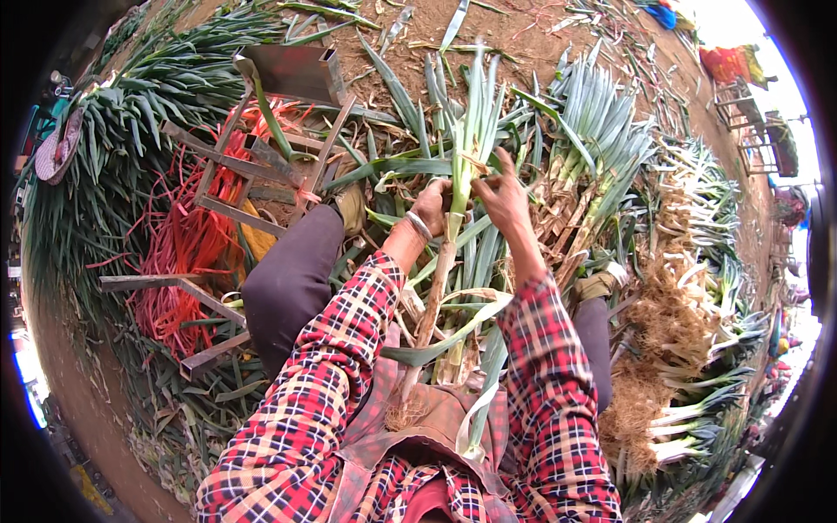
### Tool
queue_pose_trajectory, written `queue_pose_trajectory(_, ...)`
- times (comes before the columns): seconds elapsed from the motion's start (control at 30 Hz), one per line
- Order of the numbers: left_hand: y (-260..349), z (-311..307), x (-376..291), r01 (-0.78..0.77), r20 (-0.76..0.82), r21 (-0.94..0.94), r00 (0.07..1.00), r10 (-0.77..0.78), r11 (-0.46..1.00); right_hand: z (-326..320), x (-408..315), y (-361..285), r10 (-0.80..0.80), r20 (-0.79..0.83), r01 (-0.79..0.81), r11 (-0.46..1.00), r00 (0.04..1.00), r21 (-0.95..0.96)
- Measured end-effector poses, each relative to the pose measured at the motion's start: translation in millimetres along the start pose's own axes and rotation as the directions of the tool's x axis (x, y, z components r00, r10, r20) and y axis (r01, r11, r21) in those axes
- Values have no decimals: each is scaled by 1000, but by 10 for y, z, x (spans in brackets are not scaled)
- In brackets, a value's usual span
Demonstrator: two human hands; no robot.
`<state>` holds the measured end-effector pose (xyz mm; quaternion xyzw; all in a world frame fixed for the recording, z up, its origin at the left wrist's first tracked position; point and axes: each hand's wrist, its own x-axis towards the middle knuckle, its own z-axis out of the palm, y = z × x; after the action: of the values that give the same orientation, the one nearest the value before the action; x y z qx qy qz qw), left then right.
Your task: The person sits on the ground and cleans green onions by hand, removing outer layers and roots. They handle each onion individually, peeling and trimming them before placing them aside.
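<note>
A long green onion (441, 268), probably a leek or scallion, stands root end down before my body, its stem tilted. My left hand (433, 208) is shut around it where the green leaves begin. A white band circles that wrist. My right hand (507, 202) is just right of the stalk, index finger raised and fingers apart, close to a torn dry leaf (475, 162). I see nothing held in it. The fibrous roots (405, 415) rest against the brown apron (441, 412) in my lap. A stripped leaf (458, 337) curls across the stem.
Trimmed onions (680, 418) with bushy roots line the right side. Untrimmed onions (588, 144) lie ahead on the right. On the left are an overturned metal stool frame (242, 160), red plastic strips (189, 261) and a large heap of onions (85, 216). Loose leaves litter the dirt ground (418, 72).
</note>
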<state>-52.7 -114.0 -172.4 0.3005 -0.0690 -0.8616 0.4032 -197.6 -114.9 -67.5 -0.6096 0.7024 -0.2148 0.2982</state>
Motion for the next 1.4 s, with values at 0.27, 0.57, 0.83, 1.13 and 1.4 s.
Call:
queue_pose_trajectory(0.27,51,2,127,34,83,74,996,-40,997,-1110,287,730,430,-430,258,401,794,879)
queue_pose_trajectory(0.57,-49,-249,394,110,18,222,993,-117,969,753,-419,871,155,490,-465,-175,858,868)
queue_pose_trajectory(0.83,-167,-334,587,39,-147,333,989,11,942,1042,-303,878,278,194,-289,356,941,889)
queue_pose_trajectory(1.13,-124,-421,487,29,-104,-31,994,-32,999,343,-1314,340,208,90,-193,556,974,808)
queue_pose_trajectory(1.4,24,-689,603,-147,-208,-117,971,121,982,-944,-2507,310,418,-200,69,306,886,949)
